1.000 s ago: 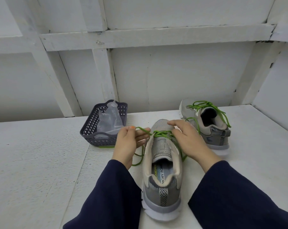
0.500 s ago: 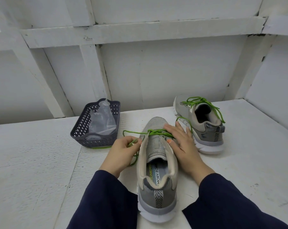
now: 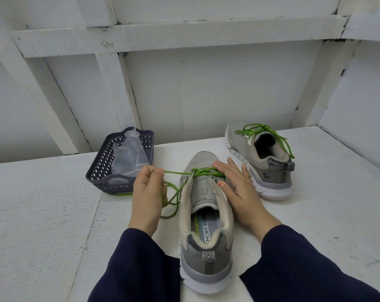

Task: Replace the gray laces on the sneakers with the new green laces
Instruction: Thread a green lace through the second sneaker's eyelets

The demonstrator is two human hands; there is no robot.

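**Green lace drawn taut on the near sneaker**

The near sneaker (image 3: 206,256) stands on the rough, white-painted table (image 3: 43,214) with its heel toward the camera. It has a grey mesh toe, a beige padded collar, a herringbone-patterned pull tab at the heel and a thick pale sole. Printed lettering shows on the insole. A round, cord-like green lace (image 3: 178,172) crosses the eyelets nearest the toe. The eyelets closer to the collar are bare.

The far sneaker (image 3: 269,168) sits behind and to the right, well apart from the hands and turned at an angle. Its own green lacing (image 3: 259,130) is threaded up the front, and one loose end trails over the collar. At the left stands a dark lattice-walled plastic basket (image 3: 101,166) holding a crumpled clear plastic bag (image 3: 130,153).

The left hand (image 3: 148,192) is just left of the shoe with its fingers curled. Thumb and forefinger pinch one end of the lace, which runs in a straight, tight line from the pinch to the front eyelets. More lace hangs slack under the palm and loops onto the table beside the shoe.

The right hand (image 3: 239,186) lies flat and spread on the shoe's right flank, gripping nothing. Its straight fingers reach the crossed lace and its thumb rests by the edge of the tongue. Both forearms wear dark navy sleeves (image 3: 136,269).
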